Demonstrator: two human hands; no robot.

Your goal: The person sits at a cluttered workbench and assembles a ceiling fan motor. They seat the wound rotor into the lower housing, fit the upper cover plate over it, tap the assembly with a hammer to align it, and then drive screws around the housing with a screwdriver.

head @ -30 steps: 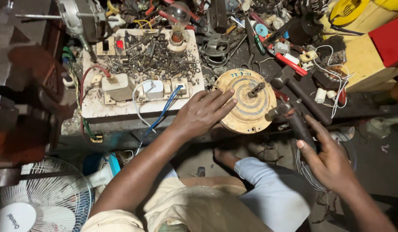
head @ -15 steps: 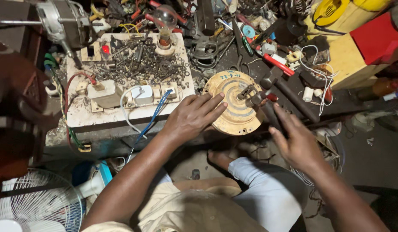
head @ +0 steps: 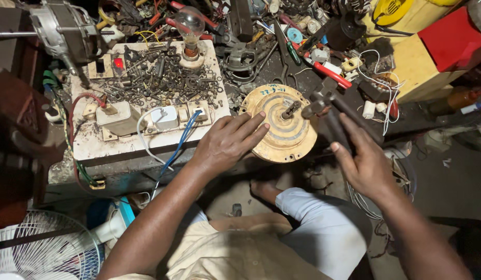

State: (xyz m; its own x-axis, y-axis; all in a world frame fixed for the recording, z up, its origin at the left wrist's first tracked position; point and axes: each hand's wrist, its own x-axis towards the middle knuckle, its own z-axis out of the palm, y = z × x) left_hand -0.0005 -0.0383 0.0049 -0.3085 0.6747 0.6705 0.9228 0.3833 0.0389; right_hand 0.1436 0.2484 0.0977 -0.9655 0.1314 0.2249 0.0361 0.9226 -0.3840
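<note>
A round yellowish fan motor housing [head: 283, 129] with a short shaft in its middle lies flat on the cluttered workbench. My left hand [head: 227, 141] rests on its left edge, fingers spread over the rim. My right hand [head: 362, 161] is to its right and grips the long dark handles of a pair of pliers [head: 331, 106]. The jaws of the pliers sit close to the motor's shaft.
A white switchboard [head: 142, 122] with a heap of screws and a light bulb [head: 189, 28] lies left of the motor. Red-handled tools [head: 330, 73], wires and small parts crowd the bench behind. A white fan grille [head: 40, 249] stands at lower left; yellow and red boxes [head: 437, 46] at right.
My right hand has come in from the right with the pliers, bringing their jaws up to the motor's shaft. My left hand stays on the housing's left edge.
</note>
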